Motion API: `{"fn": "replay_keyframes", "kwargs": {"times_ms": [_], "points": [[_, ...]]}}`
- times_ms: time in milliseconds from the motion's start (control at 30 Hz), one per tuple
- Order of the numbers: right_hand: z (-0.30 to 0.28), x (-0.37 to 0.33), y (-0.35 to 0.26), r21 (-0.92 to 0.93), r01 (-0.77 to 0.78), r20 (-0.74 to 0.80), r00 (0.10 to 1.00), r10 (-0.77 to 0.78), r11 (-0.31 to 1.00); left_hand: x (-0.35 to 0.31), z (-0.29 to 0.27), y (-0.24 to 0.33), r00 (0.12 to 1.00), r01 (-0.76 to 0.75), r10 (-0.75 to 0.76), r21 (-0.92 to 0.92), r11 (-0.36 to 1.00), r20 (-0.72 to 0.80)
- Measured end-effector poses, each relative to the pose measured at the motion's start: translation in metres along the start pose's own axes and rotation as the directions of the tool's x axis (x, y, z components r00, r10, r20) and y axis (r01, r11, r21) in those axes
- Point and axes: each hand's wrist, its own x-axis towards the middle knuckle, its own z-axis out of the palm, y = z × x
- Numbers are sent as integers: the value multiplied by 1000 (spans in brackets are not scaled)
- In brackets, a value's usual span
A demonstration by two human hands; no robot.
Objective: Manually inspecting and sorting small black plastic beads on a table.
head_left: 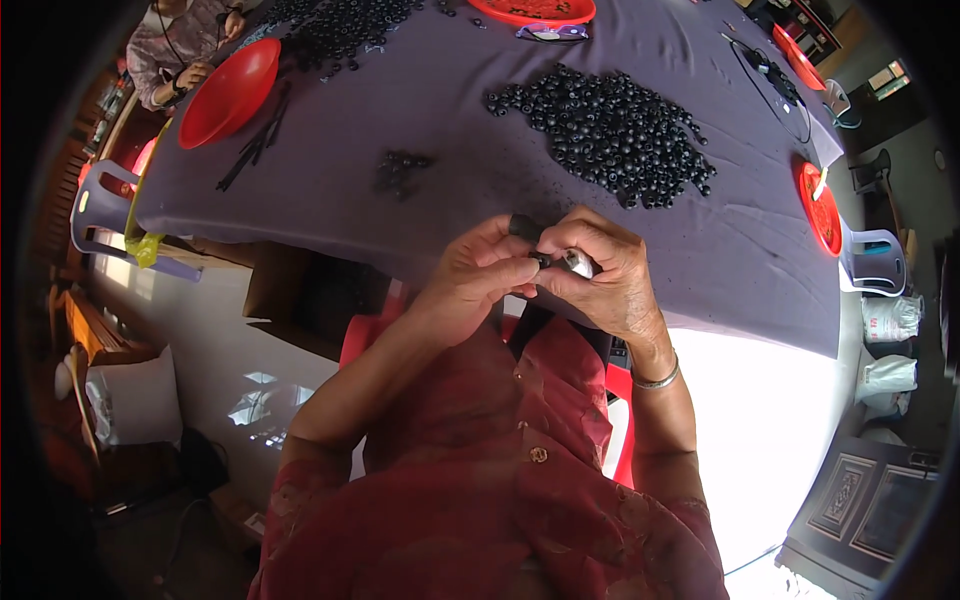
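Over the near edge of the cloth-covered table, my two hands meet. My left hand (468, 275) pinches a small black ring-like piece (541, 259) between thumb and fingers; a dark cover (524, 227) wraps one of its fingertips. Closed around a small tool with a white-wrapped handle (578, 263), my right hand (612, 268) presses close to that piece. The tool's tip is hidden by the fingers. Beyond my hands lies a large heap of black ring-like pieces (625, 140). A smaller cluster of black pieces (402, 172) sits to the left.
Purple-grey cloth (330, 190) covers the table. A red bowl (232, 92) stands at the left, near a co-worker's hand (195, 75) and thin black strips (258, 142). Red trays (535, 10) lie at the back and right. Purple-framed glasses (552, 33) rest at the back.
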Motion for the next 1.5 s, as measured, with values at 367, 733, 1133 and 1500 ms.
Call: {"fn": "replay_keyframes", "kwargs": {"times_ms": [367,733,1133,1500], "points": [[1,0,5,179,-24,49,999,15,984,4,-5,2,992,-36,44,-64,997,121],[8,-2,1,125,-5,32,999,1,992,4,-11,-5,992,-44,55,-97,994,116],[7,0,0,505,-284,124,958,257,815,8,-13,-5,984,49,-4,-255,966,176],[4,-1,-7,-271,41,88,996,-18,962,5,-15,2,988,-135,148,-224,965,42]]}}
